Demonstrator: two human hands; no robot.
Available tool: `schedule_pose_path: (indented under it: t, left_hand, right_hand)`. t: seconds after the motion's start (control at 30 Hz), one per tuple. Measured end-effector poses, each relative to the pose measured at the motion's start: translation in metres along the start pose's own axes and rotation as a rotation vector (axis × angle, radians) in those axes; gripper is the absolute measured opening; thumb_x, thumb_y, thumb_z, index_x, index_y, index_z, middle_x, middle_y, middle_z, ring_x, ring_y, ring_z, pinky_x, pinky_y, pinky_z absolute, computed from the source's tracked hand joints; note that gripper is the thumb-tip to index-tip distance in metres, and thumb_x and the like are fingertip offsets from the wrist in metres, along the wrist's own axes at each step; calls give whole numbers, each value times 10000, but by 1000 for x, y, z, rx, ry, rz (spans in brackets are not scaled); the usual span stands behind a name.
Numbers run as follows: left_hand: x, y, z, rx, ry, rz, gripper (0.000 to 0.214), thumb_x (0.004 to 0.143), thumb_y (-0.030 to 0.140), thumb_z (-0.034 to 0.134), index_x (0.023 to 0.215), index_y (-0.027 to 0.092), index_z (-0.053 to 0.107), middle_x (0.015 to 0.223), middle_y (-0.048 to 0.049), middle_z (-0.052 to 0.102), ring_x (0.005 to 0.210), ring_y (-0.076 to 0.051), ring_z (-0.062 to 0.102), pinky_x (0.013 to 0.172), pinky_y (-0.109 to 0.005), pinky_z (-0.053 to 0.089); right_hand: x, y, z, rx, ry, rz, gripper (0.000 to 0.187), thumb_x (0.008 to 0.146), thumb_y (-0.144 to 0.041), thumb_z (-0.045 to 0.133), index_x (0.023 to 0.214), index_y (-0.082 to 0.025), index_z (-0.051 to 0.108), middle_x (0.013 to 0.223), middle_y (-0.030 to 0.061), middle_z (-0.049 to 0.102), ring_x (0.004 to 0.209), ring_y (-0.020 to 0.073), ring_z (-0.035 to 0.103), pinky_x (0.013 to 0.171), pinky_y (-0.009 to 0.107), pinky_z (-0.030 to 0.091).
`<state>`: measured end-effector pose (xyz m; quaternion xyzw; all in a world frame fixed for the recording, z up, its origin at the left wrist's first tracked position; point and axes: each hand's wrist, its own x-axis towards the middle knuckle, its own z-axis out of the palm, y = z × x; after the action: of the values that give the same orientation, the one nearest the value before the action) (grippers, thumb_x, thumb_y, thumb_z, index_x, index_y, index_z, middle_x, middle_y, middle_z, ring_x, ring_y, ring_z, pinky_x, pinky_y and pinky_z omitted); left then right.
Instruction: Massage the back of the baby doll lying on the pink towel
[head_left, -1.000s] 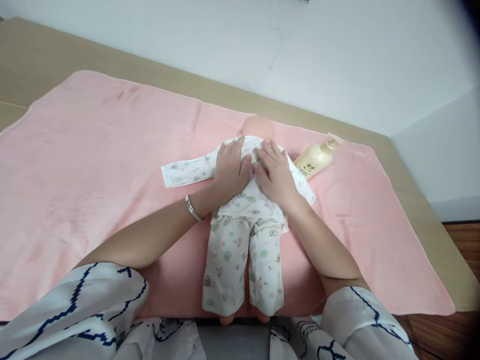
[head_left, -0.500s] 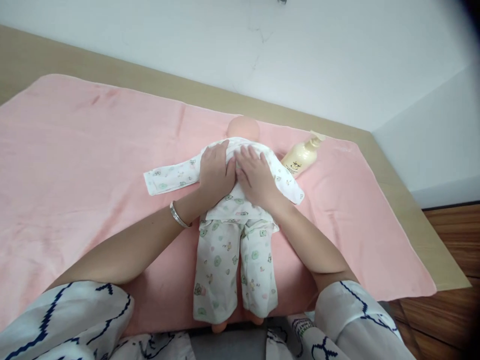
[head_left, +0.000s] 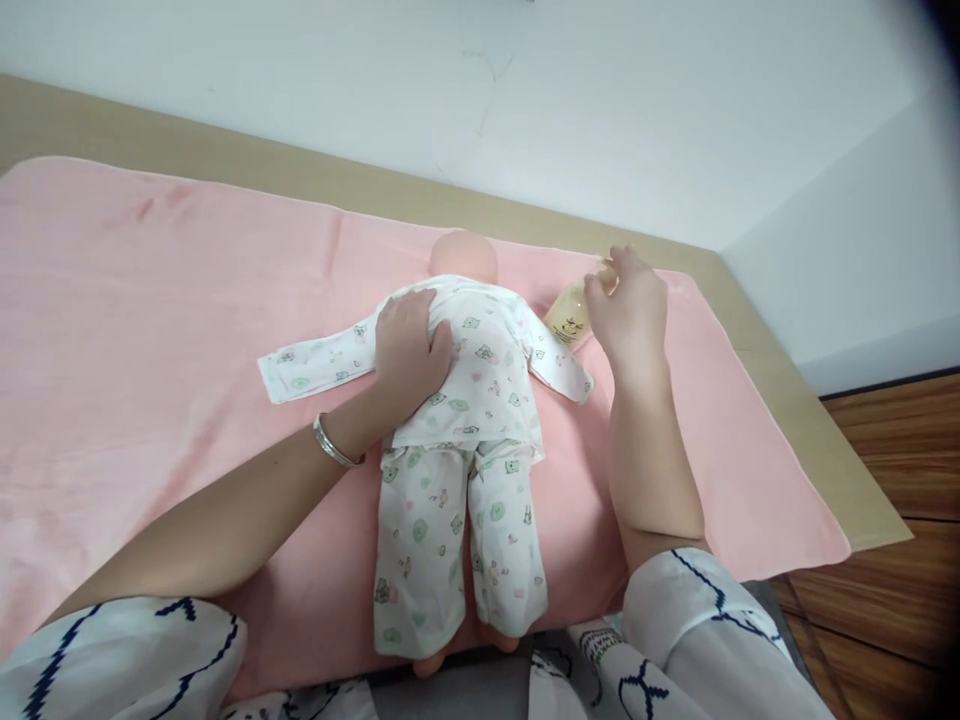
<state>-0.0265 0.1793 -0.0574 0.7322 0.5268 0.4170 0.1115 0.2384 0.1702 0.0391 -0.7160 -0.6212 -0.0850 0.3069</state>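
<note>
A baby doll (head_left: 491, 385) in a white pyjama top and trousers with small green and pink prints lies stretched out, its smooth bald head away from me and no face showing. My left hand (head_left: 411, 348) rests flat on the left of its upper body, fingers extended, thumb apart. Beyond the doll's right sleeve a pale yellow pump bottle (head_left: 568, 318) lies tilted on the pink blanket. My right hand (head_left: 634, 305) is at the bottle's pump end, fingers and thumb curled about the neck, which they partly hide.
Under the doll spreads a pink blanket (head_left: 187, 290) over a light wooden table (head_left: 757, 345). A white wall (head_left: 360, 90) stands along the table's far side. Brown wooden flooring (head_left: 892, 460) shows past the right edge.
My right hand has left the doll's upper body and moved right to the pump bottle's neck. My left hand stays on the doll. The view has shifted slightly.
</note>
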Motion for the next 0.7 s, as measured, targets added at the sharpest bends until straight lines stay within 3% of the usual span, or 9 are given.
schedule_pose_path:
  t: [0.1,0.23,0.5,0.7]
  left_hand:
    - [0,-1,0,0,6,7,423,959,383,444,1322,199,560,1283,-136,665,1274,-334,576,1160,-538,412]
    - [0,1,-1,-10,4,23,397,949,364,438,1289,213,577,1275,-123,669,1263,-326,583,1162,-537,414]
    - [1,2,-1,-16,6,31,370,918,321,432,1230,196,589,1236,-133,683,1245,-340,597,1147,-561,410]
    - [0,1,-1,1,-1,24,386,919,313,440,1256,193,583,1284,-126,679,1267,-327,590,1161,-541,408]
  right_hand:
    - [1,4,5,4,58,54,384,945,-335,535,1273,-170,644,1228,157,727,1184,336,669,1069,577,508]
    - [5,5,9,-8,66,103,349,942,-310,554,1240,-173,673,1179,143,749,1111,315,699,1023,531,535]
    - [4,5,17,-24,80,72,312,965,-221,468,1128,-205,734,1307,140,695,1309,314,601,1077,537,503]
    - [4,9,23,-5,90,70,419,941,-188,435,1265,-229,697,1444,112,638,1370,301,571,1130,556,476]
